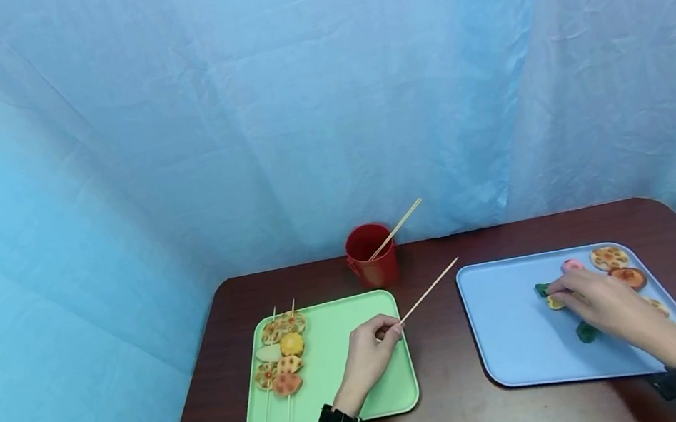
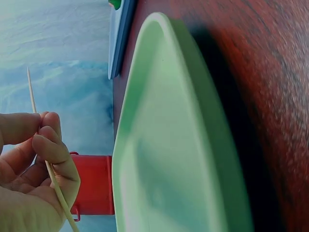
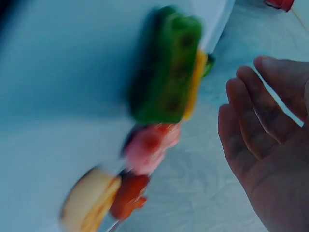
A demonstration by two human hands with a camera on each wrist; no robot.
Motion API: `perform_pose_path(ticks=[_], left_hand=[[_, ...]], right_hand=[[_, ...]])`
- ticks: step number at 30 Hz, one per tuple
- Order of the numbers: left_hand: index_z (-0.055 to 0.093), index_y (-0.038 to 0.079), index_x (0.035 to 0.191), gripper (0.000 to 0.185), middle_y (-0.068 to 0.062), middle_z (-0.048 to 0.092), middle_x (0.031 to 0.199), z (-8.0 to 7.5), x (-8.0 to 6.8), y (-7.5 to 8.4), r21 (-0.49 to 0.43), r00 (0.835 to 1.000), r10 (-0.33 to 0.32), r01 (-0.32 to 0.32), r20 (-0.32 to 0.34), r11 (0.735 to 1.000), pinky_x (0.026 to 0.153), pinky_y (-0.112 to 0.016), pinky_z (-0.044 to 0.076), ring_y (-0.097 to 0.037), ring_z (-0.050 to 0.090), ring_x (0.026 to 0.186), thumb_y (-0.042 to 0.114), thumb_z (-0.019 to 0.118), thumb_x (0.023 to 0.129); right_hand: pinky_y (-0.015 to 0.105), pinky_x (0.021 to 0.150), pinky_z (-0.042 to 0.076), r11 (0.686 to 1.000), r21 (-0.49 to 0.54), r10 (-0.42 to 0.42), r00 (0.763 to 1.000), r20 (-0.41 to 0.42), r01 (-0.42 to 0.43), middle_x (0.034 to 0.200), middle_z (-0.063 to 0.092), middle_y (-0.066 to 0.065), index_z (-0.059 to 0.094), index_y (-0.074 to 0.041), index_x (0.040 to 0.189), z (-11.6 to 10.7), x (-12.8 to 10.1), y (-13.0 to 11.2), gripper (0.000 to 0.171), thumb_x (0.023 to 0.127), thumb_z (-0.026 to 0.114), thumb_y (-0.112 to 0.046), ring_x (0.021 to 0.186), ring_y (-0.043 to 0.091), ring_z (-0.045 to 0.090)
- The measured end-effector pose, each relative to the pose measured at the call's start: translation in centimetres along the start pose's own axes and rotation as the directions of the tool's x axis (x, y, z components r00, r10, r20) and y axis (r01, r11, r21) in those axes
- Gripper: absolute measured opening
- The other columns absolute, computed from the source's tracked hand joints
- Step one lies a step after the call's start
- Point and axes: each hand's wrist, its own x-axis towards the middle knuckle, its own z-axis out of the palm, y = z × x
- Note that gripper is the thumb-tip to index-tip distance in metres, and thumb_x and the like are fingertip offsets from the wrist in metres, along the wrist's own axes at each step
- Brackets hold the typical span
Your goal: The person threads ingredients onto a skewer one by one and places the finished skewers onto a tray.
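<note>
My left hand (image 1: 371,354) pinches a thin wooden skewer (image 1: 430,289) between thumb and fingertips above the right part of the green tray (image 1: 342,311). In the left wrist view the bare skewer (image 2: 60,193) runs through the fingers, its pointed end up. Over the blue tray (image 1: 513,352), my right hand (image 1: 611,306) reaches down with its fingers near a small green toy food piece (image 1: 541,290) and a yellow piece (image 1: 555,303). The right wrist view shows this right hand (image 3: 270,130) with extended fingers, nothing between them, beside a blurred green piece (image 3: 169,72).
Two loaded skewers of toy food (image 1: 287,384) lie on the green tray's left side. A red cup (image 1: 376,274) holding skewers (image 1: 401,224) stands behind. Along the blue tray's right side are a pink piece (image 1: 571,265), a round waffle-like slice (image 1: 608,257) and a brown piece (image 1: 629,278).
</note>
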Motion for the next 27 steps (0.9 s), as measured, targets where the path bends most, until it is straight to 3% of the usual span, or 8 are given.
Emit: perform_pose_path(ticks=[5, 14, 21, 27], left_hand=[[0.077, 0.002, 0.1, 0.012, 0.001, 0.072, 0.081, -0.3, -0.1, -0.1, -0.037, 0.999, -0.032, 0.031, -0.008, 0.999, 0.063, -0.021, 0.046, -0.005, 0.062, 0.072, 0.011, 0.068, 0.1], [0.077, 0.003, 0.1, 0.013, 0.0, 0.072, 0.082, -0.5, -0.1, 0.1, -0.074, 0.997, -0.072, 0.072, 0.003, 0.995, 0.063, -0.02, 0.045, -0.004, 0.06, 0.071, 0.012, 0.068, 0.1], [0.077, 0.002, 0.1, 0.013, -0.001, 0.072, 0.082, -0.1, -0.1, 0.1, -0.099, 0.996, -0.088, 0.088, 0.008, 0.991, 0.063, -0.02, 0.045, -0.004, 0.06, 0.071, 0.012, 0.068, 0.099], [0.076, 0.0, 0.1, 0.015, -0.002, 0.072, 0.082, 0.4, -0.2, -0.1, -0.123, 0.994, -0.106, 0.106, 0.013, 0.987, 0.062, -0.02, 0.044, -0.004, 0.059, 0.069, 0.013, 0.069, 0.099]], right_hand=[[0.049, 0.077, 0.059, 1.0, -0.023, 0.022, 0.996, 0.088, -0.02, 0.097, 0.074, 0.003, 0.077, -0.009, 0.1, -0.4, -1.5, 1.5, 0.013, 0.087, 0.081, -0.006, 0.093, 0.029, 0.071], [0.055, 0.084, 0.057, 0.995, -0.099, 0.058, 0.967, 0.249, -0.034, 0.1, 0.072, -0.001, 0.078, -0.012, 0.1, -0.8, -2.4, 2.4, 0.016, 0.086, 0.082, -0.007, 0.092, 0.022, 0.066], [0.057, 0.084, 0.056, 0.989, -0.147, 0.06, 0.963, 0.262, -0.021, 0.099, 0.071, 0.0, 0.077, -0.014, 0.096, -0.4, -2.7, 2.9, 0.017, 0.082, 0.085, -0.007, 0.093, 0.025, 0.066], [0.054, 0.081, 0.057, 0.993, -0.093, 0.097, 0.968, 0.232, -0.077, 0.093, 0.071, -0.004, 0.076, -0.014, 0.095, -0.8, -2.9, 2.9, 0.014, 0.085, 0.083, -0.007, 0.088, 0.021, 0.066]])
